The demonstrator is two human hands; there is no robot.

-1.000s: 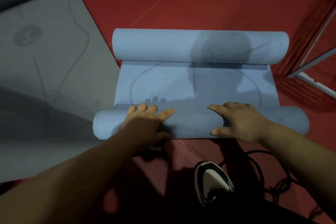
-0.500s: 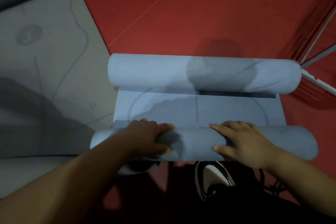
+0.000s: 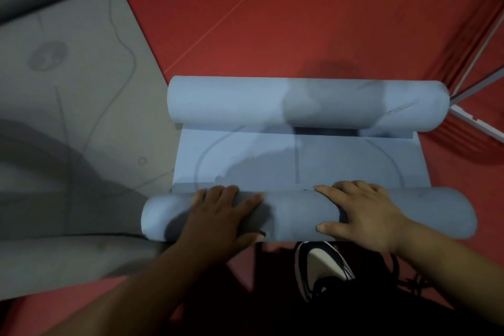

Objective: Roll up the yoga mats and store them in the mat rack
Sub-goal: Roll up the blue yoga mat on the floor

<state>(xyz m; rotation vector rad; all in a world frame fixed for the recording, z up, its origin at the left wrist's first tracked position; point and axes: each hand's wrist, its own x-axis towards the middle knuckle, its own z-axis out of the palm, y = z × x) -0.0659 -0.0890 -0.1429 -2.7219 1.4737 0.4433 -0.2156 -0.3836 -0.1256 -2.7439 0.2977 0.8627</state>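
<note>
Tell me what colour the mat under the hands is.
The mat is light blue; head view.

**Short open strip between two rolls, bare floor beyond**

Ahead of the near roll [image 3: 308, 215] lies a flat stretch of blue mat [image 3: 341, 166], bare up to the far roll [image 3: 231, 102], which bars the way across its whole width. Beyond it the red floor [image 3: 300, 22] is open. To the left, the grey mat [image 3: 68, 90] lies flat, close alongside. To the right, a white frame [image 3: 474, 117] stands just beside the far roll's end. On the near side are a shoe [image 3: 321, 267] and what looks like a dark cable [image 3: 414, 285].
</note>
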